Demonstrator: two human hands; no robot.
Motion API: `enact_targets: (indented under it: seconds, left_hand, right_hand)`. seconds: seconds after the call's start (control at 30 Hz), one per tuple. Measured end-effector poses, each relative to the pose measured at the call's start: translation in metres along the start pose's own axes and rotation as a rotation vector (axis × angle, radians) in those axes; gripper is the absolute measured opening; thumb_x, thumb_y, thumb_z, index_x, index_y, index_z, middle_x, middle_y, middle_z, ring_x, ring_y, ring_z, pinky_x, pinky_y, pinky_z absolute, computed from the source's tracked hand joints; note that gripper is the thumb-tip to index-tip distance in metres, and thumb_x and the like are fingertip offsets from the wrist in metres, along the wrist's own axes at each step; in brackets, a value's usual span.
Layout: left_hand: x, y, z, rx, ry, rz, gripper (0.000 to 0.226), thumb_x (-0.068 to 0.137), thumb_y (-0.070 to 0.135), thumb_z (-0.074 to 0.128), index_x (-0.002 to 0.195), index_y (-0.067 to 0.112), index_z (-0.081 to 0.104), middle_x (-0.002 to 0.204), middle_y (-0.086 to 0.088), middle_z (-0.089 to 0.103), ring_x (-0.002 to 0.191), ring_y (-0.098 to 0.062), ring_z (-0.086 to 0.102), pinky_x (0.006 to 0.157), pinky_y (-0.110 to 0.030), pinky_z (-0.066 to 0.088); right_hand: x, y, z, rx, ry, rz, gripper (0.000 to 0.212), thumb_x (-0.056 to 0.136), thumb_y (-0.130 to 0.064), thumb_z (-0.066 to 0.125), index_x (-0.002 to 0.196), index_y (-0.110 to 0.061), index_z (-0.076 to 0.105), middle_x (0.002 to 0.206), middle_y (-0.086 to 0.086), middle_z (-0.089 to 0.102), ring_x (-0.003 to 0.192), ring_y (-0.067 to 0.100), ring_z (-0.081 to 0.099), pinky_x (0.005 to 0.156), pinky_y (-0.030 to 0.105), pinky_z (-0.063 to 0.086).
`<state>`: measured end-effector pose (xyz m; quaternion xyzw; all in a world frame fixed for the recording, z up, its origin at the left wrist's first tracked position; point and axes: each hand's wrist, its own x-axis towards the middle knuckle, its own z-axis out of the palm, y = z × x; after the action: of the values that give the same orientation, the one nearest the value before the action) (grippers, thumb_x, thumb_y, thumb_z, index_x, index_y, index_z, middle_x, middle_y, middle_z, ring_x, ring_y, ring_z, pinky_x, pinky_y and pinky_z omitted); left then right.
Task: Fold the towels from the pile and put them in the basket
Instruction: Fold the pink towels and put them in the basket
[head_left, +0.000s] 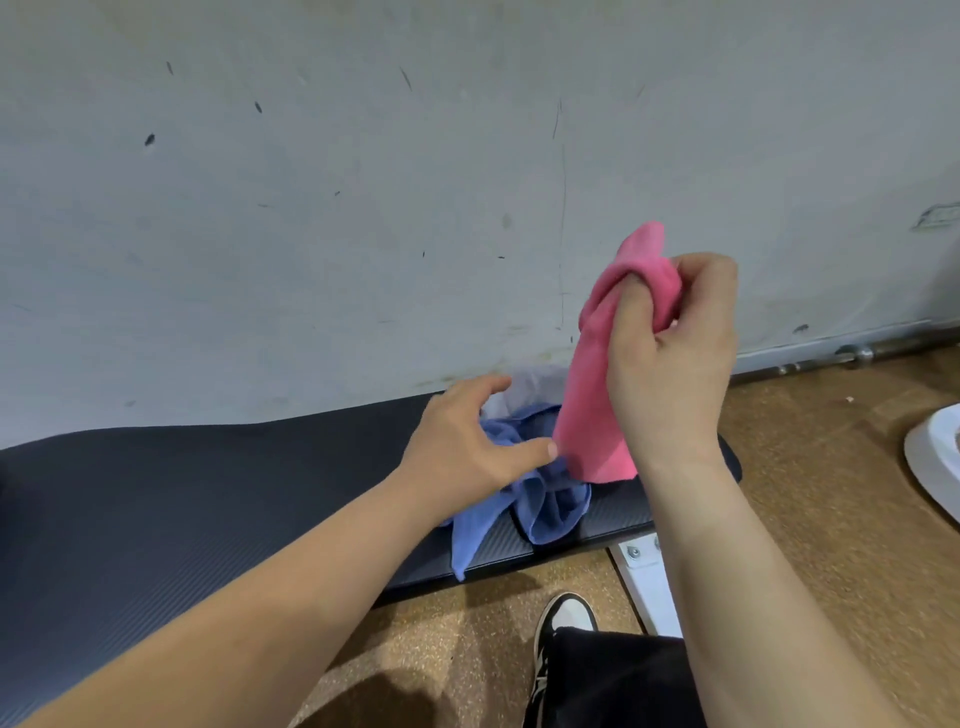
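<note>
My right hand (670, 358) grips a pink towel (592, 410) by its top, held up in the air so that it hangs down over the pile. Under it a crumpled blue towel (530, 499) lies on the dark padded bench (208, 493), with a pale lilac towel (535, 387) behind it by the wall. My left hand (462, 441) reaches over the blue towel with fingers spread, its thumb tip touching the pink towel's lower left edge. A white rounded rim (935, 457) shows at the right edge; I cannot tell whether it is the basket.
A grey scuffed wall (363, 208) stands right behind the bench. Cork-coloured floor (831, 493) spreads to the right and front. A white bench leg (649, 582) and my shoe (563, 629) are below the pile. A metal rail (852, 353) runs along the wall's foot.
</note>
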<state>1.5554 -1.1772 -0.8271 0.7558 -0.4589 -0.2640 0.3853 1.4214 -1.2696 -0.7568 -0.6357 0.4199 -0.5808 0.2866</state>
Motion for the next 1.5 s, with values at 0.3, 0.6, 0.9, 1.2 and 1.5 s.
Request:
enact_targets:
  seconds: [0.3,0.6,0.9,1.2,1.5]
  left_hand:
    - [-0.001,0.079,-0.050,-0.635,0.147,-0.007,0.021,0.097,0.000,0.056,0.115,0.007,0.066,0.103,-0.021,0.076,0.086,-0.037,0.075,0.081,-0.058,0.062]
    - [-0.004,0.082,-0.065,-0.541,0.268,0.038,0.031,0.088,-0.005,0.049,0.109,0.012,0.064,0.105,-0.013,0.076,0.096,-0.033,0.075,0.081,-0.052,0.064]
    - [-0.005,0.090,-0.096,-0.690,0.197,-0.070,0.037,0.088,0.002,0.043,0.111,0.012,0.069,0.098,-0.021,0.073,0.076,-0.027,0.063,0.064,-0.040,0.049]
    - [-0.002,-0.013,-0.100,-0.484,0.204,-0.445,0.023,0.093,-0.003,0.045,0.083,0.007,0.063,0.096,-0.022,0.069,0.088,-0.034,0.067,0.083,-0.042,0.056]
    - [0.003,-0.065,-0.095,-0.304,0.177,-0.370,0.054,0.091,0.051,0.070,0.137,0.027,0.056,0.132,0.009,0.050,0.121,-0.015,0.051,0.108,-0.033,0.040]
  right_hand:
    - [-0.011,-0.067,0.016,0.419,-0.454,0.215,0.008,0.097,-0.011,0.068,0.102,-0.009,0.062,0.090,0.009,0.075,0.071,0.011,0.072,0.059,0.025,0.055]
    - [-0.022,0.050,-0.004,-0.492,-0.736,0.463,0.039,0.094,-0.013,0.055,0.133,-0.007,0.056,0.117,0.019,0.067,0.108,0.038,0.064,0.094,0.047,0.053]
    - [-0.014,0.055,0.011,-0.960,-0.860,0.157,0.151,0.056,-0.053,0.089,0.157,-0.036,-0.023,0.166,0.010,-0.022,0.156,0.036,-0.016,0.120,0.064,0.015]
    - [0.026,0.053,0.067,-0.999,-1.280,-0.113,0.065,0.085,-0.011,0.059,0.144,-0.038,0.048,0.154,-0.003,0.042,0.136,0.028,0.048,0.105,0.041,0.047]
    - [-0.018,0.112,0.131,-1.018,-1.351,0.061,0.079,0.083,-0.080,0.042,0.149,-0.037,0.047,0.164,0.002,0.034,0.152,0.033,0.028,0.122,0.051,0.025]
